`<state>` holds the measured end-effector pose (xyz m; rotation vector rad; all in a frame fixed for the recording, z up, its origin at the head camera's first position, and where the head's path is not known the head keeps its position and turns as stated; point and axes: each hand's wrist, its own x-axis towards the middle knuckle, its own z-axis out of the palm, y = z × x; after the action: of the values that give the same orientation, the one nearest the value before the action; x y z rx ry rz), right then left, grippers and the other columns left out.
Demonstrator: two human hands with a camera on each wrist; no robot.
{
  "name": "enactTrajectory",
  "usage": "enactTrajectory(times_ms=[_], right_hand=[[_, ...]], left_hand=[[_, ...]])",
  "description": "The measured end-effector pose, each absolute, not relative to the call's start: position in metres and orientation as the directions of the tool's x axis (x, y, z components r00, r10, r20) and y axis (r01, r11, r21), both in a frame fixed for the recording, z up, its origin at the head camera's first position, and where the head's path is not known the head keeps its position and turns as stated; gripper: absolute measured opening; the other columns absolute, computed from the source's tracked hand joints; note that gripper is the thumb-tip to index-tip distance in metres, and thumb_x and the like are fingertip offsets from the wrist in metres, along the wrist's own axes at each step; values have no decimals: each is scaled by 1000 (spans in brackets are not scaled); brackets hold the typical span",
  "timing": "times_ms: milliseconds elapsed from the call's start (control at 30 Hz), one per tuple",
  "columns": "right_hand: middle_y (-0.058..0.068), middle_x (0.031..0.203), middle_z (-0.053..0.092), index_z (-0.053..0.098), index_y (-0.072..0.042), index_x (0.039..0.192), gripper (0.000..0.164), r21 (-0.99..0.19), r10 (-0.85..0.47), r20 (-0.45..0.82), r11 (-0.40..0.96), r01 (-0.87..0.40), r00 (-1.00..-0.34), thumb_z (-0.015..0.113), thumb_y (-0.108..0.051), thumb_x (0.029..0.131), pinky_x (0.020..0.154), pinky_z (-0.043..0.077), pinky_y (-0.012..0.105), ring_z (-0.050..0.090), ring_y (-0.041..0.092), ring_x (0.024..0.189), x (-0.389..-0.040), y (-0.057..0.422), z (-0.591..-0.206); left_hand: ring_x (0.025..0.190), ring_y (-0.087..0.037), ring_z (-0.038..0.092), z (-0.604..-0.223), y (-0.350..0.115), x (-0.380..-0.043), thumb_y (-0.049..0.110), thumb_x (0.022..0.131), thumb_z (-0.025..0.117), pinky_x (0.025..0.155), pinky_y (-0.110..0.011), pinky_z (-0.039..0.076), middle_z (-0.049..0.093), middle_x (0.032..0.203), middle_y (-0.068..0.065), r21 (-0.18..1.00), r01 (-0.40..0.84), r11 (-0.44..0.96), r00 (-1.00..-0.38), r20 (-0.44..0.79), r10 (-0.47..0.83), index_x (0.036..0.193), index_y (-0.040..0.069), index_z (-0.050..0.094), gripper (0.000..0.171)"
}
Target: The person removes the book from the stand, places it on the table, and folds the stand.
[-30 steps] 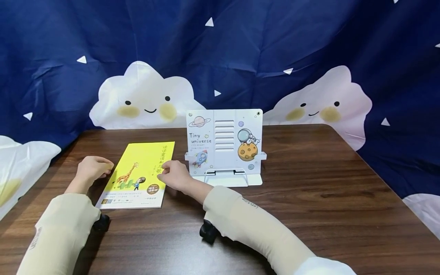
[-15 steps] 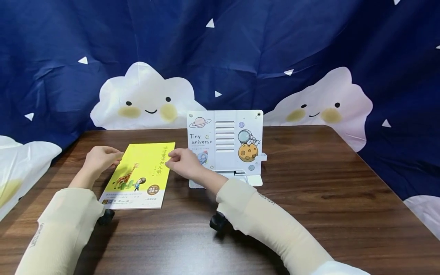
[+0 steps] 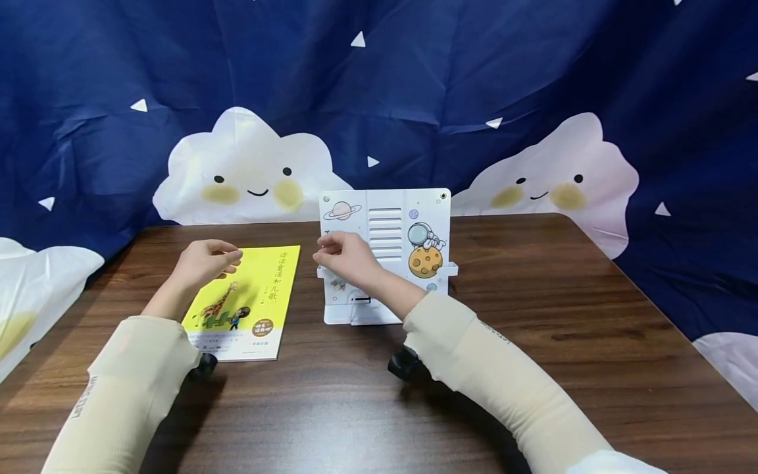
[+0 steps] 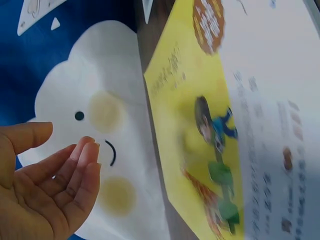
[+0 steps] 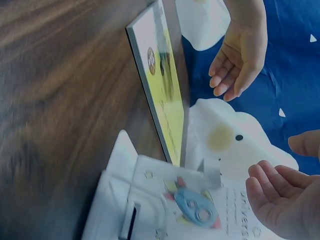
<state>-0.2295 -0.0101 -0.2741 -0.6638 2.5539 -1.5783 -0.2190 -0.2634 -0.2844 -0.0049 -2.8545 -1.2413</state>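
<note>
A yellow book (image 3: 254,283) with a giraffe and a child on its cover lies flat on the table. My left hand (image 3: 204,268) hovers over the book's left side, fingers loosely bent and holding nothing; the left wrist view shows this hand (image 4: 55,185) with thumb and fingers apart. To the right of the book stands a white book stand (image 3: 387,263) printed with an astronaut and planets. In front of its left part is my right hand (image 3: 349,260), hiding some of the print. The right wrist view shows the right hand (image 5: 285,195) with nothing between thumb and fingers.
The dark wooden table (image 3: 533,316) extends to the right of the stand. A navy curtain (image 3: 414,79) with smiling white clouds (image 3: 254,158) hangs behind the table. Small side clips (image 3: 453,269) stick out from the stand, and a black wrist camera (image 3: 404,363) sits under the right sleeve.
Both hands have risen and shifted right. The left moved from beside the book to over it; the right left the book's right edge and now overlaps the stand. Book and stand stayed put.
</note>
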Motion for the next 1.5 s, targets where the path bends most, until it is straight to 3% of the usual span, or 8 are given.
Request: enactTrajectory(times_ms=[833,1100,1500], right_hand=[[13,99,56,53,3,110,30,-925,-196,166,308,-221,-967,55,-9,83,77,43,26,51,19,91,-238,75,-262],[15,95,54,52,7,110,30,-954,-155,175,217,-206,-972,55,-6,83,78,44,35,53,17,83,-237,95,-265],[20,94,57,52,11,106,30,-961,-13,248,121,-248,-969,57,-6,82,74,47,33,58,20,79,-249,129,-276]], left_hand=[[93,-33,53,-283,-202,-235,17,88,48,78,-37,44,53,105,-23,852,67,519,-996,26,85,108,-9,52,33],[92,-29,53,-287,-191,-241,16,88,49,77,-36,44,54,105,-21,864,59,501,-998,35,58,107,-7,53,30],[90,-29,54,-295,-178,-243,15,87,50,75,-34,45,56,98,-20,891,91,444,-995,94,16,105,-6,54,28]])
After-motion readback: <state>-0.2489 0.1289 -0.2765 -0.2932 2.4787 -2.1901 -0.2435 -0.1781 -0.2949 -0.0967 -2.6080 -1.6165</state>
